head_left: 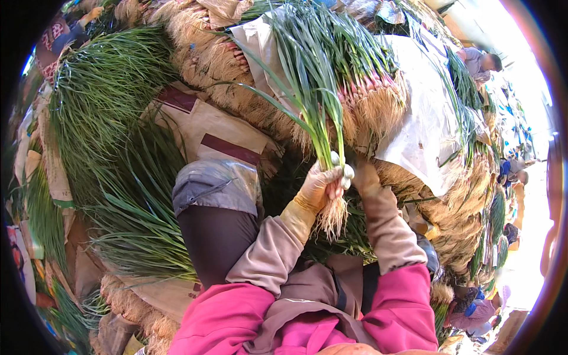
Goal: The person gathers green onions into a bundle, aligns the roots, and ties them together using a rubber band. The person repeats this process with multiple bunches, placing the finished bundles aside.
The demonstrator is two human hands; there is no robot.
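Observation:
My left hand (316, 186), in a pale rubber glove, is shut around the lower stems of a small bunch of green garlic plants (326, 133). Their long leaves point away from me, and the stringy roots (333, 217) hang below the fist towards my lap. Several whitish rounded shapes (346, 175) sit at the fingers; whether they are wrapped fingertips or bulbs is unclear. Just right of the bunch is my right hand (366, 175), blurred and dark, its fingers not readable. Beyond both hands lies a larger row of plants with pink stem bases (366, 84) on white sheeting (419, 115).
Heaped leafy plants (111, 84) lie to the left, beside a printed sack (222, 124). Root-out stacks (461, 213) line the right side. My bent knee (217, 186) rises left of my hands. Other people (481, 64) are at the far right, and another person (55, 42) is at upper left.

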